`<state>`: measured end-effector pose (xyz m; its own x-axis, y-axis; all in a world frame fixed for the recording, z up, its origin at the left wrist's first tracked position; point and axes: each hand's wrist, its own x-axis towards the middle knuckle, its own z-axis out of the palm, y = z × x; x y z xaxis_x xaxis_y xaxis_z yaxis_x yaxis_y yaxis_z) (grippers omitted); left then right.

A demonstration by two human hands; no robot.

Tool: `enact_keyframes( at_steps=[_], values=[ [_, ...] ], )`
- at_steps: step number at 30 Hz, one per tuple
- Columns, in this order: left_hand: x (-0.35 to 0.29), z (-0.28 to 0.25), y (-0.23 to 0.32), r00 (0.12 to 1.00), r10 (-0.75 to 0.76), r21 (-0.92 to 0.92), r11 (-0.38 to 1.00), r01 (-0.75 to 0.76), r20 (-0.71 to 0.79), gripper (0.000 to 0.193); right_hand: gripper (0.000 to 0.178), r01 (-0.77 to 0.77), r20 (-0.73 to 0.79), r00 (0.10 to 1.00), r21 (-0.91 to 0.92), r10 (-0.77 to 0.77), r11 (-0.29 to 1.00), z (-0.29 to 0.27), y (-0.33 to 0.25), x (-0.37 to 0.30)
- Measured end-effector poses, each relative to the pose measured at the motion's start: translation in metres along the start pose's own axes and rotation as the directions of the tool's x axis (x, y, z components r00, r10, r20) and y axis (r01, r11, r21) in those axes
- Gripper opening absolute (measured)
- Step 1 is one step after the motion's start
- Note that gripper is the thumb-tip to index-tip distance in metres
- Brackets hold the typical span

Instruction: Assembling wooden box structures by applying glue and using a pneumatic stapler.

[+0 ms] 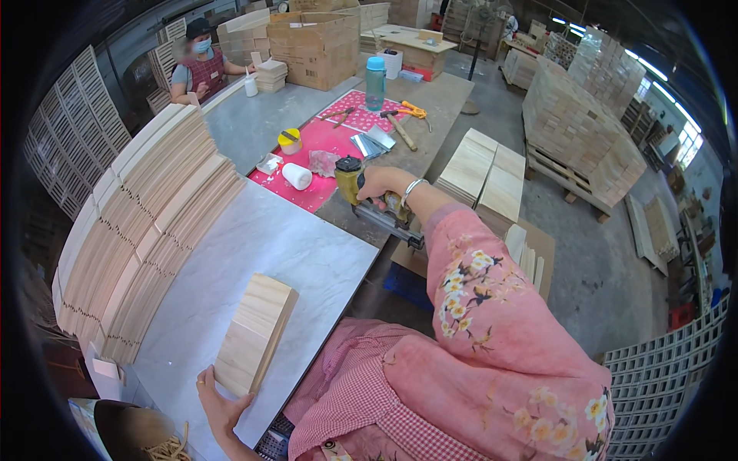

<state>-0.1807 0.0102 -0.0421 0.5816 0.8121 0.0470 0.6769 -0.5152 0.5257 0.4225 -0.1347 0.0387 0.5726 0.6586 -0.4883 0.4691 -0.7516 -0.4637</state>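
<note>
A rectangular pale wood piece (257,330) lies slantwise on the white marbled worktop (323,250); whether it is a box or stacked boards I cannot tell. My left hand (221,403) grips its near end, thumb on one side and fingers on the other. Farther off and to the right, my right hand (382,184) is wrapped around the handle of a yellow and black nail gun (384,219). The tool is held up off the wood piece, over the table's right edge. Tall rows of stacked thin wooden slats (146,230) line the left side of the worktop.
Beyond the nail gun, a pink mat (307,196) bears a white bottle (297,177), a yellow-lidded jar (290,140) and a hammer (400,131). A blue bottle (375,84) stands behind. Boards (480,173) are piled at right. A masked co-worker (204,69) is across the table.
</note>
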Motion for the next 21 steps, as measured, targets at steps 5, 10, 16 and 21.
enact_keyframes(
  at_steps=[5, 10, 16, 21],
  values=[
    [0.000, 0.001, -0.001, 1.000, -0.008, -0.031, 1.000, 0.007, -0.019, 0.104, 0.029, 0.015, -0.010, 1.000, -0.006, -0.016, 1.000, 0.001, -0.004, -0.001],
    [-0.001, 0.013, 0.009, 0.996, 0.001, -0.056, 0.998, -0.006, -0.090, 0.102, 0.026, 0.093, -0.003, 0.996, -0.011, -0.093, 0.996, 0.001, 0.000, -0.005],
    [-0.011, 0.036, 0.041, 0.978, -0.040, -0.022, 0.999, 0.036, -0.206, 0.098, 0.024, 0.054, -0.028, 0.998, -0.159, -0.060, 0.986, 0.014, -0.011, -0.027],
    [-0.012, 0.044, 0.050, 0.956, -0.008, -0.075, 0.997, -0.015, -0.293, 0.091, 0.022, 0.042, -0.104, 0.994, 0.004, -0.041, 0.999, 0.034, -0.006, -0.030]
  ],
)
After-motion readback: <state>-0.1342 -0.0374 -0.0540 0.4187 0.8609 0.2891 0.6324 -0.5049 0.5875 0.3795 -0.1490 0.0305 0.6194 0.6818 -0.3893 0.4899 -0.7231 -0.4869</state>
